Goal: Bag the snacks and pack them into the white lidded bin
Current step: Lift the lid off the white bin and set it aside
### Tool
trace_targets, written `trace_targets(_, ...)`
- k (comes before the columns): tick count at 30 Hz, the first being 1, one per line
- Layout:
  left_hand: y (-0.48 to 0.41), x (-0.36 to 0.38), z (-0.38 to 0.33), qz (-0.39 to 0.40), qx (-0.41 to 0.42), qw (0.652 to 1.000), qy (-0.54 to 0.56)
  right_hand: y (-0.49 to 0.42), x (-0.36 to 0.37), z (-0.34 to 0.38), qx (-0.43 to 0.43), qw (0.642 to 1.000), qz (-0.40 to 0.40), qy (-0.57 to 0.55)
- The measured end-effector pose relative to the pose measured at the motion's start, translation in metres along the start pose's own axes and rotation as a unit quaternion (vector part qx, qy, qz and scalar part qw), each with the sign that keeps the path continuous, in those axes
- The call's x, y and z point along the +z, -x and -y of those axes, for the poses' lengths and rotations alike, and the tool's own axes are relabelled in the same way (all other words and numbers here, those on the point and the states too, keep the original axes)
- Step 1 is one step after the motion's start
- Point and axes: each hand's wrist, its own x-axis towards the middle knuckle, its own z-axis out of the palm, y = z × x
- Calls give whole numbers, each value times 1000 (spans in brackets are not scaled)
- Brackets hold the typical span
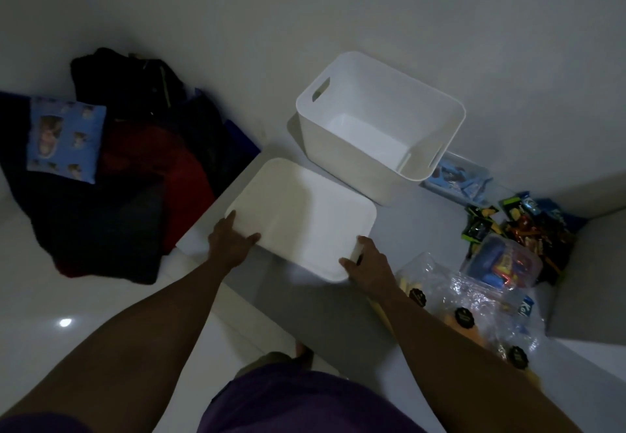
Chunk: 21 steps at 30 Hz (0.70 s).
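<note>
lid (301, 219): white, flat on grey surface (423, 236), near-left corner overhanging edge; prob set aside so bin is open for packing
left hand (232, 237): on lid's near-left edge, thumb on top, fingers spread over rim, gripping it lightly
right hand (367, 263): clamped on lid's near-right corner, thumb on top, fingers curled under/around edge
bin (379, 127): white, open, empty inside, just behind lid at wall, cut-out handles on both ends; within reach, beyond both hands
snacks (518, 229): loose pile to the right, by wall corner, none bagged in bin yet
clear bags (474, 300): crinkled plastic beside right forearm, some w/ yellow contents
blue packets (457, 178): in clear tray right behind bin
clothes pile (128, 168): on floor left, not task
stage: judged early, bagging not begun
</note>
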Motion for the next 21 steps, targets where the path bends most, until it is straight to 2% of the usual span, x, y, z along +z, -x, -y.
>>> trace_targets(5, -5, 11, -17, 77, 46, 988, -125, 1, 7, 0, 1, 998, 17, 63)
trace_targets(8, -2, 20, -31, 126, 29, 964, -233, 0, 8, 1, -9, 996, 46, 77)
trace_targets(10, 3, 24, -42, 126, 10, 956, -266, 2, 4, 0, -28, 996, 48, 76)
trace_targets(13, 16, 34, -64, 88, 21, 948, -304, 6, -13, -4, -45, 996, 13, 72)
trace_targets(16, 34, 57, -99, 39, 111, 950, -288, 16, -46, -16, -46, 997, -56, 35)
trace_targets(21, 83, 117, -154, 80, 264, 920, -278, 37, -105, -62, -1, 982, -187, 0)
